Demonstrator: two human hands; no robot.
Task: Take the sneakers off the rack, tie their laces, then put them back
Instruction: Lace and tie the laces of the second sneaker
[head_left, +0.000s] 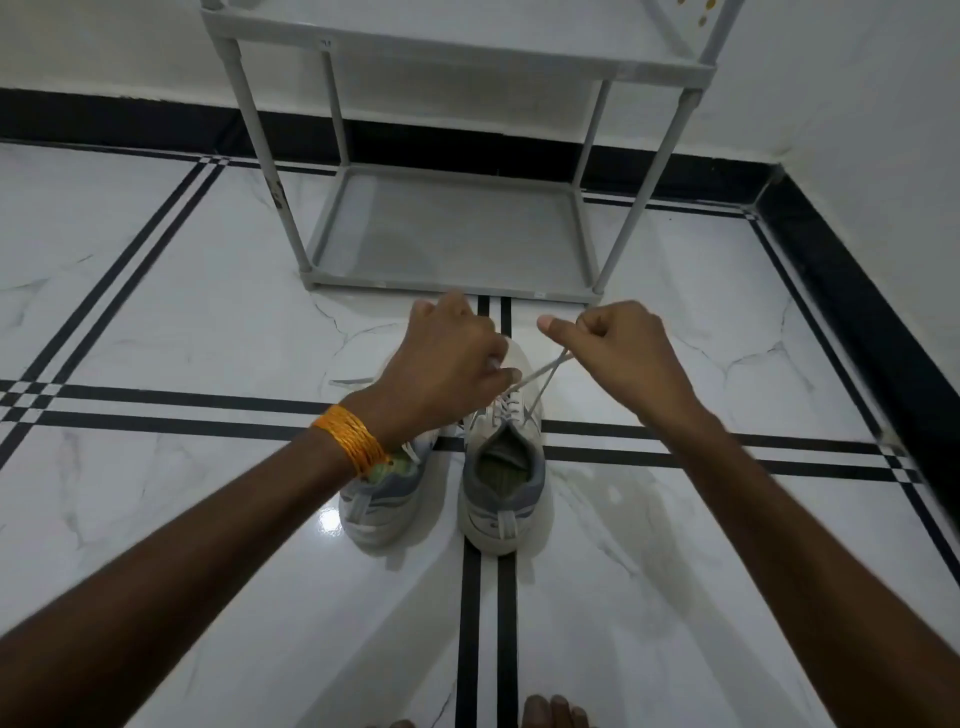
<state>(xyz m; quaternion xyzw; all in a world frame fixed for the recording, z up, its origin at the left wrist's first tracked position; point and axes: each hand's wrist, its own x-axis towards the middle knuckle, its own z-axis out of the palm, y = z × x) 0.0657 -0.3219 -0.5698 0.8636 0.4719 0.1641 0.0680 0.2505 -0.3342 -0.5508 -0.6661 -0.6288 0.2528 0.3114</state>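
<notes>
A: Where are the shoes?

B: 2 pale grey-and-white sneakers stand side by side on the glossy white marble floor (182, 312), heels toward the camera. The right sneaker (503, 483) sits over the black double stripe (488, 623) running away from the viewer. The left sneaker (382, 499) is just beside it, partly hidden under the left wrist.

A: And the hands?

B: The left hand (447, 358) is curled over the right sneaker's toe end, thumb and fingers pinched together on a strand of the flat grey-white lace (540, 376). The right hand (618, 338) is closed in a loose fist above and to the right, with 2 strands of that lace running taut up into it from the eyelets. A band of orange thread (349, 439) wraps the left wrist.

A: The rack?

B: The grey tubular shoe rack with mesh shelves (452, 228) stands against the white wall, beyond the hands. Its front edge is near the knuckles but apart from them. The lower shelf holds nothing; I cannot see all of the upper one.

A: Room to move?

B: Open floor lies to the left and right of the sneakers. On the right a black skirting (857, 312) marks the wall edge, well apart from the right hand. Bare toes (550, 712) show at the bottom edge.
</notes>
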